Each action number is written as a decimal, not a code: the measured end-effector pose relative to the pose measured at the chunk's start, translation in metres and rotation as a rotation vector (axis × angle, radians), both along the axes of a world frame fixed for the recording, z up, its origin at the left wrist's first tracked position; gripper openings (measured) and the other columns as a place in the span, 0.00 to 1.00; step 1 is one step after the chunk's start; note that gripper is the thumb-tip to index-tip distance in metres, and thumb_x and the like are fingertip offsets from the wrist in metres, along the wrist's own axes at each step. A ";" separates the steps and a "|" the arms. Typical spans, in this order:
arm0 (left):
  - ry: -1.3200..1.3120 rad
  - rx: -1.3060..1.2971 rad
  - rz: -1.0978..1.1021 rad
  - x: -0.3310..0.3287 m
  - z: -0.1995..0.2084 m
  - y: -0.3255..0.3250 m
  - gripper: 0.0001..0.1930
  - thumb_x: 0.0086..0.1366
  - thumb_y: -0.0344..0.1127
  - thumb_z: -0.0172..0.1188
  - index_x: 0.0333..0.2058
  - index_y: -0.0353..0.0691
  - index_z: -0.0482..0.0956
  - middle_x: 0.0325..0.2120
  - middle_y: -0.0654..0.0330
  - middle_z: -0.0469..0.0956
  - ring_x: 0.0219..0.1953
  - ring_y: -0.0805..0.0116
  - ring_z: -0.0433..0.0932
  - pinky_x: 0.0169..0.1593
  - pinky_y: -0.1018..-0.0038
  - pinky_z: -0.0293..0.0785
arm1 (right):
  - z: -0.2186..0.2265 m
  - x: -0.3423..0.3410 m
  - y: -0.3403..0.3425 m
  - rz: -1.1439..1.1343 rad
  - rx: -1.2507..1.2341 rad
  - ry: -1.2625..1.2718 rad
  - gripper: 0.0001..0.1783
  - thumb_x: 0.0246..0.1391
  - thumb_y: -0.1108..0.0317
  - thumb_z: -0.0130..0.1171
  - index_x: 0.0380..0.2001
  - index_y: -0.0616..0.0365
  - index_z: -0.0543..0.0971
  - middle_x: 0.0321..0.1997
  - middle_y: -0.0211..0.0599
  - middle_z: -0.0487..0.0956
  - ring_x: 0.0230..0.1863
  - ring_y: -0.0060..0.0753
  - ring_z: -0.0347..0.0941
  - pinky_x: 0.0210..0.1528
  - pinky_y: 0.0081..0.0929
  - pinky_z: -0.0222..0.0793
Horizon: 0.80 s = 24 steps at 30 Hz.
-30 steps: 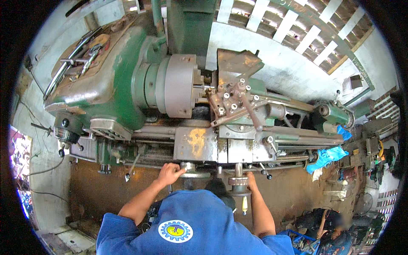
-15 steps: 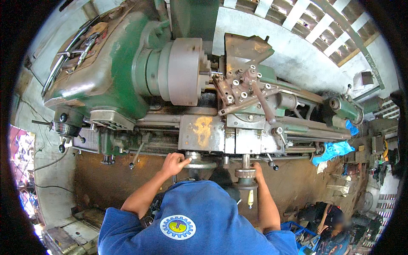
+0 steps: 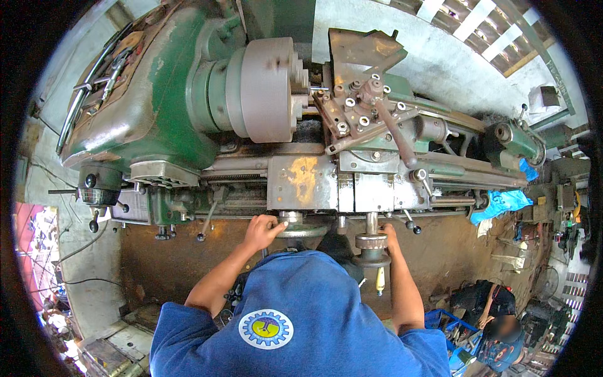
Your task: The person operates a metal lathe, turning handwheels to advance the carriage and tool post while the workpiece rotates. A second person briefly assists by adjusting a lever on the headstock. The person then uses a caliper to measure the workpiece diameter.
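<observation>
Zero change below carriage [image 3: 304, 183], control manual: left hand [image 3: 264, 232] grips large handwheel [image 3: 306, 232]; right hand [image 3: 391, 237] at small handwheel [image 3: 371, 242], closure undeterminable.

A round white emblem [image 3: 266, 328] with a blue gear outline and yellow centre marks the back of the blue shirt [image 3: 339, 314]; any lettering is unreadable. Pale marks on the blue plastic sheet [image 3: 507, 202] are also illegible.

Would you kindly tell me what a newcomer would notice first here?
Probably the big grey chuck, upper middle, beside the green headstock on the left. Next, the blue shirt at bottom centre, with the left hand at a handwheel and the right hand beside a metal collar.
</observation>
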<state>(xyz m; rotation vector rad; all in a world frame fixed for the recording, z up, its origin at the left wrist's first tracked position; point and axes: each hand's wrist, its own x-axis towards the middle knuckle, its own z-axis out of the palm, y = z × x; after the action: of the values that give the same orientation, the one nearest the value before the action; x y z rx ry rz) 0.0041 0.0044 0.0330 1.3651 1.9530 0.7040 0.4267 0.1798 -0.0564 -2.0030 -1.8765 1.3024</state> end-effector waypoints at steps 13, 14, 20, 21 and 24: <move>-0.013 -0.036 -0.025 -0.003 0.002 0.002 0.28 0.63 0.58 0.66 0.22 0.33 0.82 0.14 0.51 0.69 0.20 0.54 0.71 0.28 0.57 0.65 | 0.001 -0.002 0.000 -0.032 -0.025 0.105 0.25 0.47 0.66 0.68 0.46 0.73 0.83 0.40 0.64 0.85 0.47 0.51 0.86 0.49 0.39 0.79; -0.012 -0.033 -0.029 -0.003 0.002 0.002 0.28 0.63 0.58 0.66 0.22 0.33 0.82 0.14 0.51 0.69 0.20 0.54 0.71 0.28 0.57 0.65 | 0.002 -0.001 0.000 -0.053 -0.040 0.097 0.24 0.48 0.67 0.68 0.47 0.73 0.83 0.40 0.64 0.85 0.47 0.51 0.86 0.49 0.39 0.79; -0.015 -0.033 -0.036 -0.005 -0.001 0.002 0.28 0.63 0.57 0.66 0.22 0.32 0.82 0.14 0.51 0.69 0.20 0.53 0.71 0.29 0.57 0.65 | 0.022 -0.009 0.002 -0.027 -0.097 0.037 0.25 0.49 0.66 0.68 0.48 0.73 0.82 0.42 0.60 0.86 0.47 0.52 0.85 0.49 0.40 0.78; -0.018 -0.050 -0.040 -0.005 -0.001 0.002 0.28 0.63 0.57 0.66 0.22 0.32 0.82 0.14 0.51 0.69 0.20 0.53 0.71 0.29 0.57 0.65 | 0.025 -0.010 0.001 -0.022 -0.098 0.021 0.25 0.49 0.66 0.68 0.48 0.73 0.82 0.43 0.60 0.85 0.48 0.53 0.85 0.49 0.40 0.78; -0.052 -0.048 -0.023 -0.004 -0.002 0.001 0.27 0.63 0.55 0.66 0.22 0.32 0.81 0.14 0.51 0.68 0.20 0.53 0.71 0.28 0.58 0.65 | 0.027 -0.011 -0.003 -0.075 -0.069 0.028 0.27 0.49 0.65 0.68 0.49 0.72 0.81 0.48 0.61 0.84 0.51 0.53 0.83 0.51 0.40 0.77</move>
<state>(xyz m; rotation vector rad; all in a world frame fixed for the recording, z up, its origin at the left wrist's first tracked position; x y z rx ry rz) -0.0004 0.0056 0.0311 1.3260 1.8989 0.6714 0.4161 0.1769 -0.0290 -2.0557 -1.7500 1.3855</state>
